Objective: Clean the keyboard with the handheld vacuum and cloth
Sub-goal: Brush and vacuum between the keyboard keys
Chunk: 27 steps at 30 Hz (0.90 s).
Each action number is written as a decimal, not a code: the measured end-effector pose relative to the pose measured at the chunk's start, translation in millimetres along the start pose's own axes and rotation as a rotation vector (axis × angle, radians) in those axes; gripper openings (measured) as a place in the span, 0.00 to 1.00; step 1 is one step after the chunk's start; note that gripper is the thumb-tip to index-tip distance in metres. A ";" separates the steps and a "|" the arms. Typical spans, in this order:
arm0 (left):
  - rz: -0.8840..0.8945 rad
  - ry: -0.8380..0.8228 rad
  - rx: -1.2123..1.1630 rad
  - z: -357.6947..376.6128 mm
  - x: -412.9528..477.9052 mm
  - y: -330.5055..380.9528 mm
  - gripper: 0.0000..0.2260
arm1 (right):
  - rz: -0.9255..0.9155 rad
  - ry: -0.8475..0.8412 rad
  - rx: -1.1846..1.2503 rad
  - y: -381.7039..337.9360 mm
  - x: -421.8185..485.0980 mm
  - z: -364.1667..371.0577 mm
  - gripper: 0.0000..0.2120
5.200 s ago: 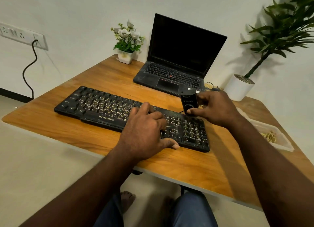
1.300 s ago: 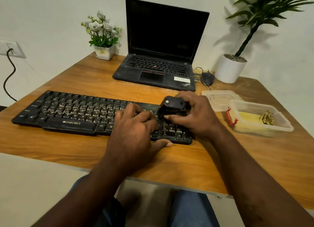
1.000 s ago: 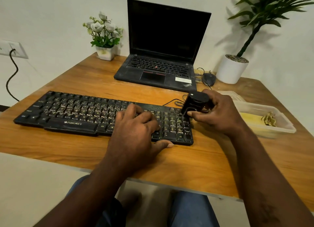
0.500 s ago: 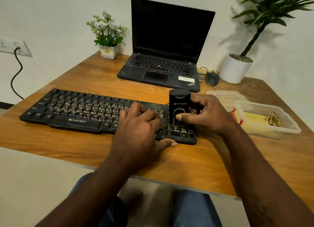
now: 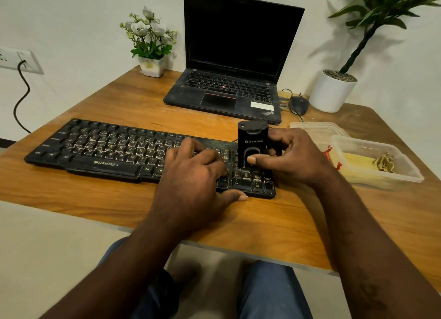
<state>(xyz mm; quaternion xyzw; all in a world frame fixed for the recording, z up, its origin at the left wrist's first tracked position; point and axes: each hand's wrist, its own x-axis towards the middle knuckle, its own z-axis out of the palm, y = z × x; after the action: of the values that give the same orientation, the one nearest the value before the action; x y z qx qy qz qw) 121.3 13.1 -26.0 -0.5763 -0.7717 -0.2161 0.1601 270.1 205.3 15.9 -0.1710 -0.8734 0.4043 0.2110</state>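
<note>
My right hand (image 5: pixel 296 156) grips the one black vacuum (image 5: pixel 253 142), standing up on the right end of the one keyboard (image 5: pixel 95 149). My left hand (image 5: pixel 195 173) rests on the keys, holding nothing. Behind them sit one laptop (image 5: pixel 229 92) and two plastic boxes (image 5: pixel 372 166).

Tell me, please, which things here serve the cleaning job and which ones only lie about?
In use: black keyboard, handheld vacuum gripped by right hand, left hand resting on keys.
Lying about: laptop, mouse, flower pot, potted plant, plastic container.
</note>
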 end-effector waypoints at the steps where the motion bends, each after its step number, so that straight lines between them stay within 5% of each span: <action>1: 0.003 0.002 -0.001 0.2 -0.2 -0.1 0.33 | -0.006 0.068 -0.035 1.6 2.3 2.9 0.23; 7: 0.009 0.015 -0.002 0.2 -0.3 -0.7 0.32 | -0.003 0.280 -0.248 10.6 12.6 8.9 0.28; 10: -0.001 0.012 0.001 0.2 0.0 -0.4 0.33 | -0.058 0.241 -0.190 6.4 10.6 10.9 0.31; 15: 0.002 0.017 -0.013 0.1 0.0 -1.0 0.33 | -0.178 0.074 -0.169 -3.0 2.2 13.2 0.19; 22: -0.009 0.007 -0.023 -1.1 0.0 0.1 0.33 | -0.138 0.021 -0.140 3.4 -6.3 -16.2 0.15; 27: -0.002 0.003 -0.003 -0.5 -0.2 -0.3 0.34 | -0.270 0.050 -0.269 -2.7 3.8 15.9 0.12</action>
<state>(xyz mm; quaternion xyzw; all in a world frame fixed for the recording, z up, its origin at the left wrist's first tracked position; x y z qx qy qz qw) 121.1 12.6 -25.7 -0.5753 -0.7718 -0.2186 0.1601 258.4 195.4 9.6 -0.0888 -0.9290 0.2477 0.2603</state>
